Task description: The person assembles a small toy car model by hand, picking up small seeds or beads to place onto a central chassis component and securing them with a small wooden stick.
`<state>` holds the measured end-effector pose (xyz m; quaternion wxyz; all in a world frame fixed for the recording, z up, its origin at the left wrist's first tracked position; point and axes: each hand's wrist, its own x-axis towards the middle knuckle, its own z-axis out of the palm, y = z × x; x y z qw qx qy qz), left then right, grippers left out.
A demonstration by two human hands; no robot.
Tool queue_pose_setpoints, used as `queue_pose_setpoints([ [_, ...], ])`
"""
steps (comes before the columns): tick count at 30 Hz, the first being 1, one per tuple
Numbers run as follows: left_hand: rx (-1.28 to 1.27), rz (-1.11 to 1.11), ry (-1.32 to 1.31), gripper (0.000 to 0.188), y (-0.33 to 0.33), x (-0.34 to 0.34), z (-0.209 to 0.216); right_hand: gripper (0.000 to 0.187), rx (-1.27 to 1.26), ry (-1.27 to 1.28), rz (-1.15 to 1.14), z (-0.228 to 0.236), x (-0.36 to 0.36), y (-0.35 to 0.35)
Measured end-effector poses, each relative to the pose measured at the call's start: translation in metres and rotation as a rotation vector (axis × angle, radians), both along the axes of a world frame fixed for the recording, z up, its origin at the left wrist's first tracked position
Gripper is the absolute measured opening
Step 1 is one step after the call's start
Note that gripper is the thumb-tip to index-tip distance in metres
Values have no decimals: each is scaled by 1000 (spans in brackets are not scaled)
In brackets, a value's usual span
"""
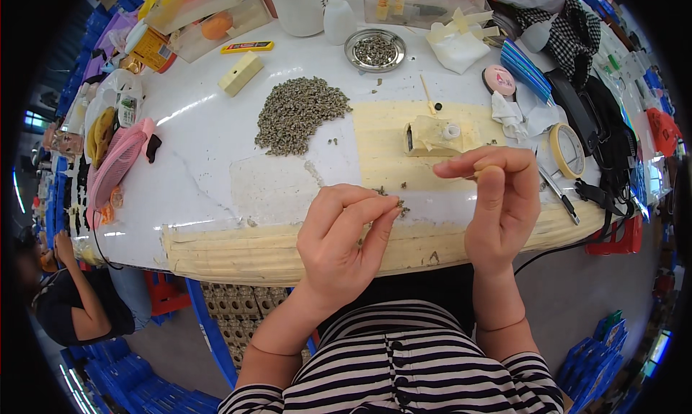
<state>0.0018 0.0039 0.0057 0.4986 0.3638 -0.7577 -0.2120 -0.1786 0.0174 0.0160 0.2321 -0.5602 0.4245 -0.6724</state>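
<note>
My left hand (344, 237) hovers over the near edge of the white table (209, 154), thumb and forefinger pinched on a tiny grey-green part at the fingertips. My right hand (497, 198) is raised beside it, its fingers curled and pinched together on something small that I cannot make out. A heap of small grey-green parts (299, 115) lies on the table beyond my left hand. A few loose ones lie on the table just under my fingertips. Beyond my right hand, a small taped-down block with a white ring (435, 136) sits on strips of yellowish masking tape.
A round metal dish (375, 50) of the same parts stands at the back, by a white bottle (339, 18) and white jug. A masking-tape roll (568, 149), pen, pink disc and cloths lie right. A pink fan (115, 165) and bananas lie left. Another person sits low at the left.
</note>
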Motion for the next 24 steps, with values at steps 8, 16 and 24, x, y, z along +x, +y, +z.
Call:
queue_pose_setpoints([
  [8,-31,8,42,19,-2,-2,-3,10,-96,584,-422,18,-29,-30],
  [16,-37,20,60,21,-1,0,-5,15,-83,665,-429,15,-19,-22],
  [24,-90,26,36,24,-2,-4,-4,7,203,340,89,3,10,6],
])
